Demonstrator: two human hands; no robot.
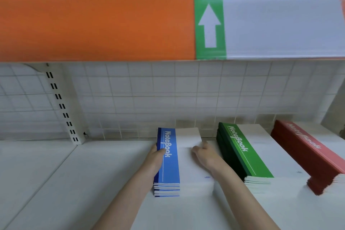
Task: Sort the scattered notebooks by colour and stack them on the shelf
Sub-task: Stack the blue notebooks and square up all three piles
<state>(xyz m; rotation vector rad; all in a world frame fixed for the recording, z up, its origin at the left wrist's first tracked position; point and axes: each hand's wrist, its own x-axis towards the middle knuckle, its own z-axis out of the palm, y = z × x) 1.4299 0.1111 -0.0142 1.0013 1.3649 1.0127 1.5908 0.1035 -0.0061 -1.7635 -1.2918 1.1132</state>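
A stack of blue-spined notebooks (169, 166) lies on the white shelf (56, 183), near its middle. My left hand (155, 158) grips the stack's left edge, thumb over the blue band. My right hand (204, 154) rests on the white cover at the stack's right side, fingers curled at its edge. A stack of green-spined notebooks (242, 152) lies just to the right. Further right lies a stack of red-spined notebooks (306, 147), partly cut off by the frame edge.
A white wire grid (168, 95) backs the shelf, with a slotted upright (59, 102) at the left. An upper shelf edge with an orange strip (93, 26) and a green arrow label (210, 26) hangs overhead, carrying goods.
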